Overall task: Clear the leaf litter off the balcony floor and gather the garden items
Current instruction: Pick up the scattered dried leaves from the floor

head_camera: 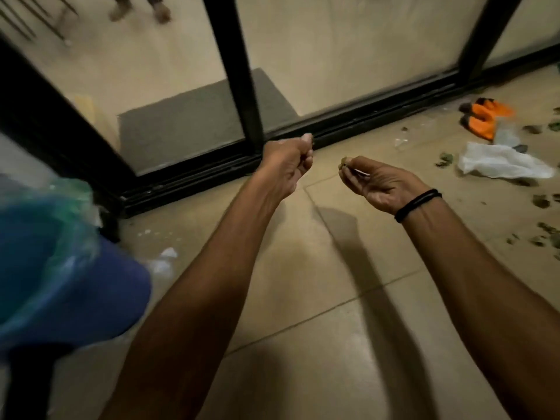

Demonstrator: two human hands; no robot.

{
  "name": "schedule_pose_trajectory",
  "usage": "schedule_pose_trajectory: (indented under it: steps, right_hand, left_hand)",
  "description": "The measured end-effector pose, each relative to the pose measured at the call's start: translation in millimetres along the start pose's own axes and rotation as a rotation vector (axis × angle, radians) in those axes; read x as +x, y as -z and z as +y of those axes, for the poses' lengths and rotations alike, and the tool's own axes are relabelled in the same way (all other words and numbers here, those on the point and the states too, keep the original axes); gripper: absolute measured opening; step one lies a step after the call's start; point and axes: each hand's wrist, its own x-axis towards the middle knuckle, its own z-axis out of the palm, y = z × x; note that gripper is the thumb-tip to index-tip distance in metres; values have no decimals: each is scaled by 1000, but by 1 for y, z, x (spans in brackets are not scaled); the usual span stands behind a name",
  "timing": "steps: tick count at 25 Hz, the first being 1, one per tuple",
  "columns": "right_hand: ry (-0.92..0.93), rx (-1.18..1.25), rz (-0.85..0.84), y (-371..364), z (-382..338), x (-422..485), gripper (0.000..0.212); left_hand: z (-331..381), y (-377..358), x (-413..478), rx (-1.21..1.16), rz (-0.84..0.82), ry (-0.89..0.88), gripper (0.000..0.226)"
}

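My left hand (288, 165) is held out over the beige tiled floor with its fingers curled into a fist; what it holds is hidden. My right hand (381, 184), with a black band at the wrist, is cupped palm up and pinches a small green leaf scrap (345, 162) at its fingertips. Green leaf litter (444, 159) lies scattered on the tiles at the right, with more leaf bits (545, 234) near the right edge. An orange and black garden glove (485, 116) lies by the door track. A white plastic bag (500, 162) lies crumpled beside it.
A blue bin (60, 268) lined with a greenish plastic bag stands at the left. The black sliding door frame (242, 86) and its track run across the floor ahead. A grey mat (194, 122) lies behind the glass. A person's feet (139, 10) show far inside.
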Motion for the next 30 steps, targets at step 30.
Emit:
schedule_pose_trajectory:
  steps: [30]
  right_hand:
    - [234, -835, -608, -273, 182, -74, 17]
  left_hand:
    - [118, 288, -113, 1160, 818, -313, 64]
